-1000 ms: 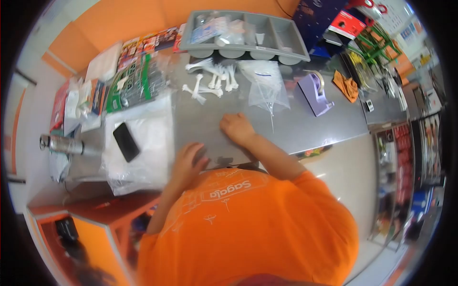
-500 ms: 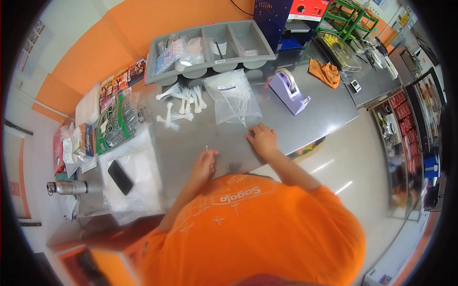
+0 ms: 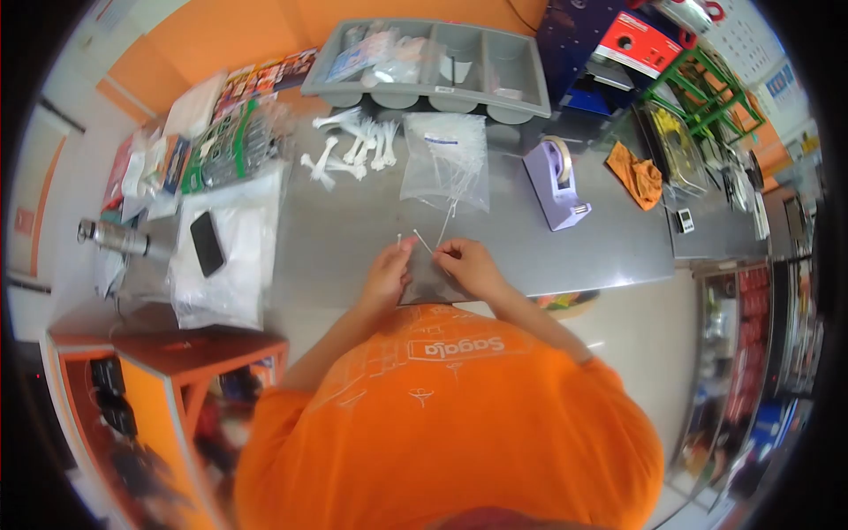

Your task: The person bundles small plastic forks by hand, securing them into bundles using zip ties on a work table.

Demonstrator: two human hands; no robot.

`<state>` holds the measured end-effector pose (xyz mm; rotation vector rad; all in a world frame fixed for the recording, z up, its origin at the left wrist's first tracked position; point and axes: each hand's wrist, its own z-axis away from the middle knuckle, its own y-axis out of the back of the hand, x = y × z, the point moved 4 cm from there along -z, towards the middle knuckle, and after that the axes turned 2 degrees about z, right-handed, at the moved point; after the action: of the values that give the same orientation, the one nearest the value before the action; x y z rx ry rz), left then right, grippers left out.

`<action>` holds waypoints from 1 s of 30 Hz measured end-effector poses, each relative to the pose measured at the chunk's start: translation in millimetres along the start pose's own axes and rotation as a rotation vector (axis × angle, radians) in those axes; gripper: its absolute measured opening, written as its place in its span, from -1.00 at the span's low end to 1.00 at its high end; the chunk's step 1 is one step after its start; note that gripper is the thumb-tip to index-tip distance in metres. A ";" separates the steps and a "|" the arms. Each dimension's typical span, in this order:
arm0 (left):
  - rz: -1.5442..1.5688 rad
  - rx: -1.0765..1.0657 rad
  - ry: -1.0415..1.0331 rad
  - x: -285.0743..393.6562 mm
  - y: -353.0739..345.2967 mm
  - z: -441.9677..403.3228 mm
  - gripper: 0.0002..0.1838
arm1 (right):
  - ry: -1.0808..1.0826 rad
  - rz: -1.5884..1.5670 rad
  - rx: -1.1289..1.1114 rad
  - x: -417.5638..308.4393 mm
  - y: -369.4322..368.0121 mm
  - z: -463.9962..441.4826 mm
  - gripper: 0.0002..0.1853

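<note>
Close to the table's front edge, my left hand is closed on a thin white stick whose small tip shows above the fingers. My right hand, just to its right, pinches another thin white stick that slants up and left. A further thin strand runs from near my right fingers up to the mouth of a clear plastic bag full of white sticks. Several tied white bundles lie left of the bag.
A grey compartment tray stands at the back. Right of the bag are a purple tape dispenser and an orange cloth. On the left lie a phone on plastic bags and a metal bottle.
My right hand has moved from the bag's mouth toward my left hand and now pinches a white stick. My left hand, open at first, closed on a stick. The camera view has shifted.
</note>
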<state>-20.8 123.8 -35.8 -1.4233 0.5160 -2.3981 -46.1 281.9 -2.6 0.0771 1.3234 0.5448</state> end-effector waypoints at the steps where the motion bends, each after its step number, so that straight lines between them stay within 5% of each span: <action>1: -0.009 -0.030 -0.002 -4.2 -6.2 2.5 -0.67 | -0.024 -0.056 -0.059 -0.8 -6.6 1.9 -0.77; 5: -0.001 0.050 -0.028 -12.2 -18.7 16.7 -0.69 | -0.002 -0.057 -0.155 3.6 -21.3 8.1 -0.76; 8: 0.000 0.180 -0.088 -15.6 -1.1 17.2 -0.70 | 0.265 0.259 -0.135 3.0 -13.1 3.6 -0.82; 10: -0.032 0.303 -0.215 -10.3 8.1 19.8 -0.70 | 0.835 0.900 0.297 -12.1 13.4 -0.7 -0.83; 16: 0.182 0.161 -0.134 -23.7 10.3 24.2 -0.72 | 1.037 1.208 -0.090 5.7 13.3 -35.5 -0.83; 20: 0.108 0.199 -0.163 -9.4 7.1 26.8 -0.70 | 0.949 0.650 0.073 -14.6 -1.9 -21.5 -0.86; 22: -0.079 0.185 -0.240 -1.9 0.2 30.1 -0.67 | 0.435 0.070 -0.034 -18.3 -14.2 -9.3 -0.89; 25: -0.059 0.147 -0.226 -6.7 -3.8 27.1 -0.70 | 0.292 -0.109 -0.154 -26.5 -35.1 5.3 -0.87; 29: 0.157 0.189 -0.270 -18.2 2.0 19.8 -0.71 | 0.309 -0.229 -0.186 -4.3 -33.7 3.4 -0.82; 30: 0.105 0.232 -0.260 -23.0 15.9 18.6 -0.70 | 0.653 0.238 -0.002 -8.9 -14.0 -2.6 -0.79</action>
<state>7.5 116.8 -52.5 -1.5298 0.2332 -2.0726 -45.1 265.3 -0.4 0.0572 1.9647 0.8140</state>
